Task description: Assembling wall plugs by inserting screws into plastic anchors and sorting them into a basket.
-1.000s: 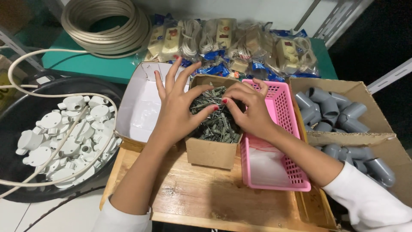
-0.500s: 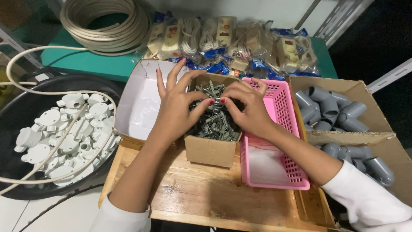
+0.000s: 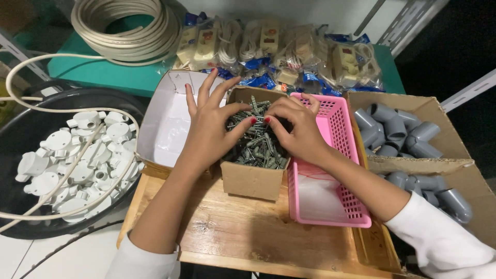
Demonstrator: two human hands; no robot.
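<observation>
Here, label by label:
Screws: a heap of grey wall plugs and screws fills a small cardboard box at the middle of the wooden surface.
Left hand: the left hand lies on the heap, fingers spread, thumb and forefinger closing on a few pieces.
Right hand: the right hand rests on the heap's right side, fingertips curled and pinching into the screws (the two hands' fingertips nearly meet).
Right of the box: a pink plastic basket, touching the box.
Left of the box: an open white-lined box.
Far left: a black tub of white round fittings, a cream cable draped across.
Far right: cardboard boxes of grey pipe elbows.
Behind: bagged power strips and a coil of cable.
</observation>
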